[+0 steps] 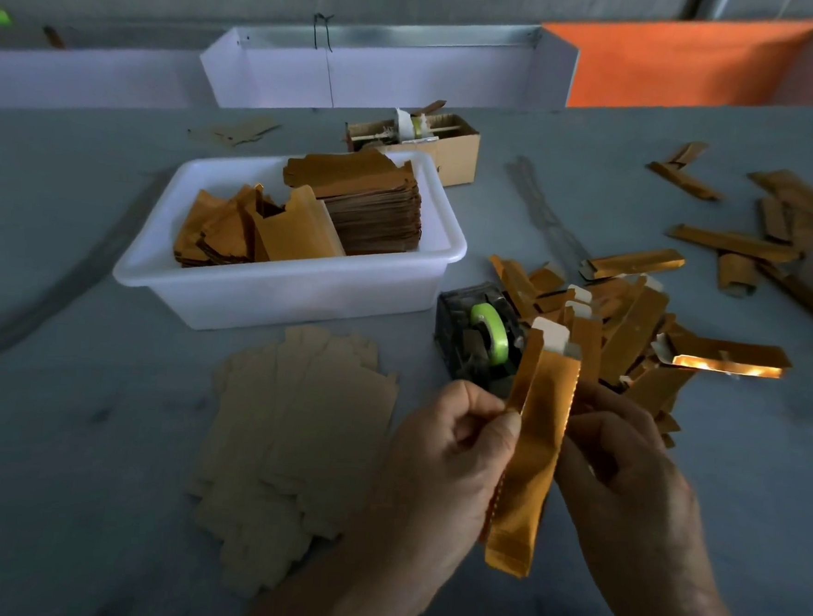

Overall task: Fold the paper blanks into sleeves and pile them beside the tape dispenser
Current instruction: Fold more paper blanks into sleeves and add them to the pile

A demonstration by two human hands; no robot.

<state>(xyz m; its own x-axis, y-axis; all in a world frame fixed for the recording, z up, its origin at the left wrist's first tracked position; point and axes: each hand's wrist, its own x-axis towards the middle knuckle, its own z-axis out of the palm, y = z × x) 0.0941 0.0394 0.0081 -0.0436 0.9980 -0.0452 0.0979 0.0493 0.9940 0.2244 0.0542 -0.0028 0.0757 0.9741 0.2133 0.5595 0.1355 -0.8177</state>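
A long gold paper sleeve [532,441] stands nearly upright between both hands, just in front of the tape dispenser [481,342] with its green roll. My left hand [452,455] pinches the sleeve's left edge with the thumb. My right hand [624,467] grips its right edge, fingers curled behind it. A pile of folded gold sleeves [634,319] lies right of the dispenser. Flat tan blanks [294,439] are spread on the table to the left of my hands.
A white plastic tub [280,294] holds stacked gold blanks behind the dispenser. A small cardboard box [454,152] stands further back. More folded sleeves [756,236] lie scattered at the far right. White trays and an orange panel line the table's back edge.
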